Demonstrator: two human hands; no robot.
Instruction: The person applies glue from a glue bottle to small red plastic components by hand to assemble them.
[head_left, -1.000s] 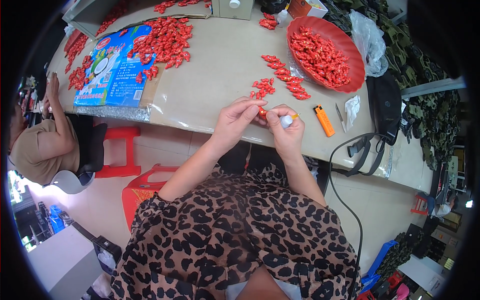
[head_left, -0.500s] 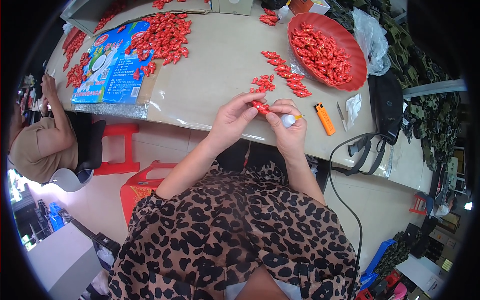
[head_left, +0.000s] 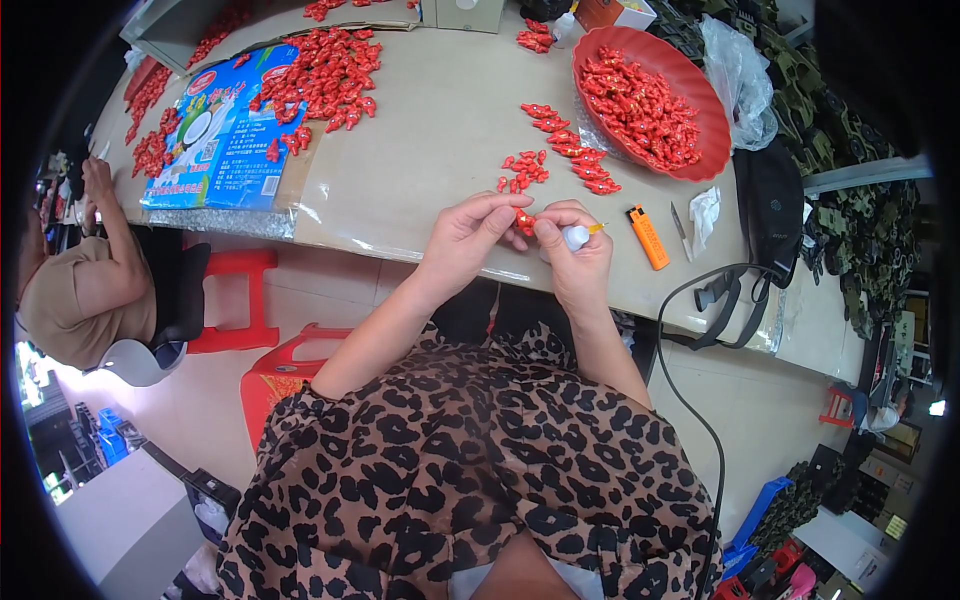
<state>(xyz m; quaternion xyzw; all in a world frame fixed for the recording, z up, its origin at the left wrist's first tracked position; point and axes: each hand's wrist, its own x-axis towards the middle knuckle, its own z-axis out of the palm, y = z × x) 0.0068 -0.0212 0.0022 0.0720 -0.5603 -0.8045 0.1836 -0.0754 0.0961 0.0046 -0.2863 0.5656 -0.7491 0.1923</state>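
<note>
Holding a small red figure (head_left: 524, 221) between the fingertips of the left hand (head_left: 466, 237) and the right hand (head_left: 582, 262), over the near edge of the table (head_left: 420, 170). Pinching its left side with left thumb and forefinger; pressing its right side with the right thumb. Gripping, too, a small white bottle (head_left: 576, 237) within the curled right fingers, with its yellow tip pointing rightward. With loose red pieces (head_left: 526, 168) just beyond the fingertips.
</note>
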